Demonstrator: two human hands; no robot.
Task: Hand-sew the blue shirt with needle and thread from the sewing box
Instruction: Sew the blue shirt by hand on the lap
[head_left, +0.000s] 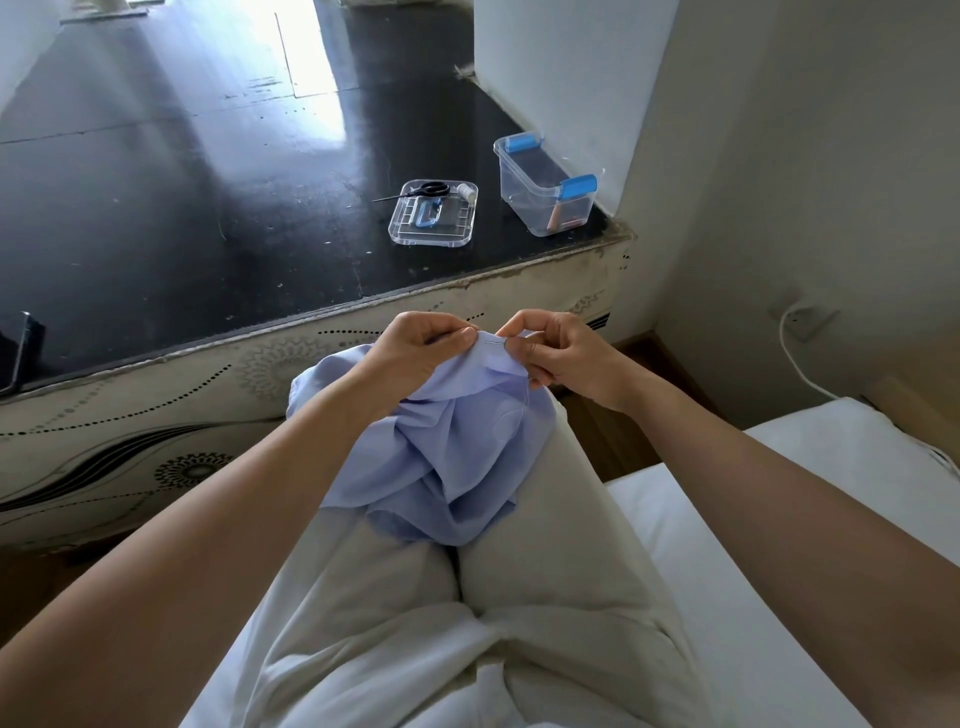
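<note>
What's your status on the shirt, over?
Left hand pinches blue shirt fold. Right hand pinches needle at the fold. Nothing blocks the hands.

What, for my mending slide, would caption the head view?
On the lap, left hand pinches the blue shirt; right hand holds a needle at its fold, sewing box open beyond.

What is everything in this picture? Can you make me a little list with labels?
left hand: pinches the blue shirt at a fold
right hand: pinches the needle at that fold
blue shirt: bunched on the lap
sewing box: open, on the black table
lid: beside the box, holds scissors and a white spool
</note>
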